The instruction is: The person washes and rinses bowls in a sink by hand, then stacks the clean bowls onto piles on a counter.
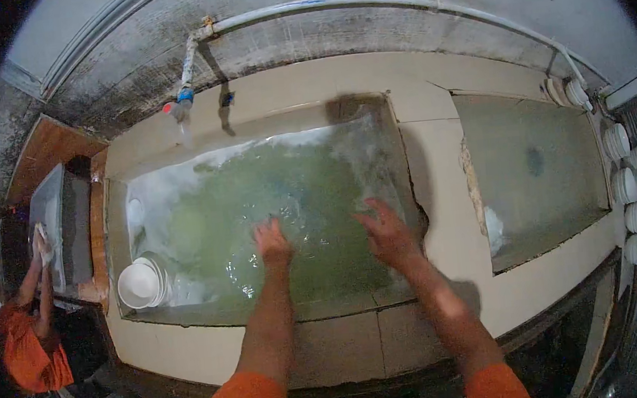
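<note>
My left hand (271, 242) reaches over the middle of a tiled basin (268, 313) of greenish water (212, 201). Its fingers point forward, the tips at or just under the rippled surface, and nothing shows in them. To its right, over the water by the basin's right side, my right hand (388, 232) hangs with fingers spread and nothing in it. White foam (154, 183) floats along the far and left sides. In the near left corner, a tilted stack of white bowls (138, 284) sits in the water, apart from both hands.
A second basin (533, 142) of cloudy water lies to the right, past a tiled ledge (438, 181). Stacked white dishes (626, 186) stand on a ribbed rack at far right. A tap (179, 109) hangs over the far left edge. At far left, a person in orange (32, 345) works at another tub.
</note>
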`<state>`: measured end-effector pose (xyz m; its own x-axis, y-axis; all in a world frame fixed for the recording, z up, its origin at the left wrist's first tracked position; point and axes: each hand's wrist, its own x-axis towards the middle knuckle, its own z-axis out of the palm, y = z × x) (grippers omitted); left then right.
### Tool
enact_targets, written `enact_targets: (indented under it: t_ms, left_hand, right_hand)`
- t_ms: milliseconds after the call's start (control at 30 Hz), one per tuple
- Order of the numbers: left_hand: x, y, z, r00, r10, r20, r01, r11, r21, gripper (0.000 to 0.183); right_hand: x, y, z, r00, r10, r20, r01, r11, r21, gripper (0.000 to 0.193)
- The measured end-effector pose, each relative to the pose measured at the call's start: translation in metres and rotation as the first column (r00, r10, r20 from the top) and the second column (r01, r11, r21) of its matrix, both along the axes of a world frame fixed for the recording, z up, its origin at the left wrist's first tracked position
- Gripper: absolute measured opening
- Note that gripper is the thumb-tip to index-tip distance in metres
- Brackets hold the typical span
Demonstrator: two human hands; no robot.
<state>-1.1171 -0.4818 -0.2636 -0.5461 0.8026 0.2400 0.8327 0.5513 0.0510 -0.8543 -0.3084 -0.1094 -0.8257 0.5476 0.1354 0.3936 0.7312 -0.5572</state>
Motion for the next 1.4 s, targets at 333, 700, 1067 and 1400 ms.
enact_targets:
  t_ms: [333,700,1067,1400]
  left_hand:
    - [0.088,0.029,-0.069,0.863,0.268,0.428,-0.318,0.947,0.049,0.057]
    - [0.088,0.053,0.065,0.263,-0.404,0.876,-0.096,0.893,0.44,0.033]
    - [-0.226,-0.157,-0.084,0.235,0.576,0.783,-0.43,0.784,-0.447,0.026]
    - [-0.282,-0.142,-0.12,0.356,0.619,0.7,-0.474,0.765,-0.435,0.034]
  right_hand:
    - [-0.06,-0.055,-0.221,0.892,0.13,0.432,0.323,0.484,-0.813,0.062]
    - [-0.027,0.019,-0.026,0.965,-0.253,-0.064,0.246,0.963,-0.108,0.035]
    - [0.109,0.145,0.061,0.527,-0.837,-0.143,0.824,0.463,0.328,0.064]
    - [-0.135,-0.035,-0.106,0.949,-0.156,0.274,0.124,0.984,0.131,0.067]
